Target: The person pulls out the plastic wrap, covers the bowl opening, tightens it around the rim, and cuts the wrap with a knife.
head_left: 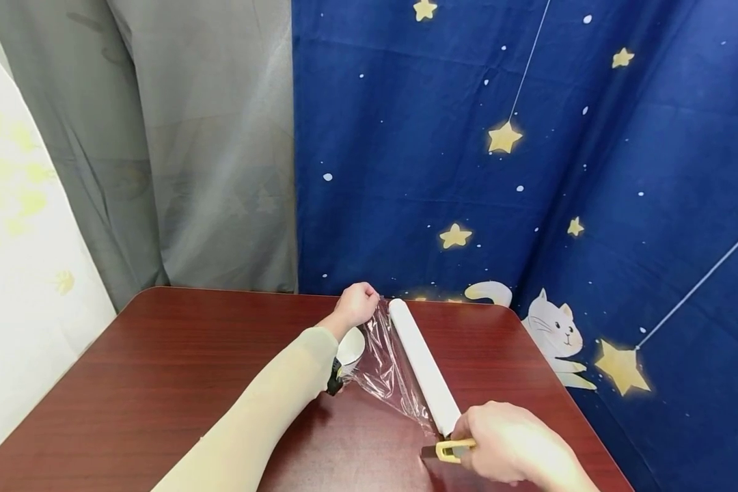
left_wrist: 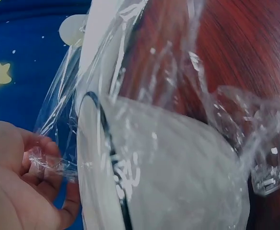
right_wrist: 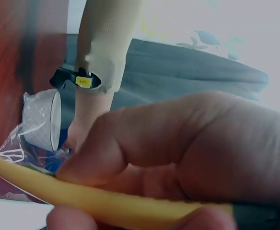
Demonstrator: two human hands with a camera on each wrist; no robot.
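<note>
My left hand (head_left: 358, 305) pinches the edge of clear cling film (head_left: 386, 355) near the table's far edge; the left wrist view shows the bunched film between thumb and fingers. The film stretches from a long white roll (head_left: 424, 365), lying lengthwise on the table. Under the film is a white bowl (left_wrist: 173, 158) with a dark rim line, partly hidden behind my left wrist in the head view. My right hand (head_left: 507, 441), at the roll's near end, grips a yellow tool (right_wrist: 106, 201) with a dark end. Its exact kind is unclear.
The reddish-brown wooden table (head_left: 160, 383) has rounded far corners. Grey curtain (head_left: 215, 150) and blue star-patterned curtain (head_left: 400, 150) hang directly behind it. A black band (right_wrist: 65, 78) with a yellow label sits on my left wrist.
</note>
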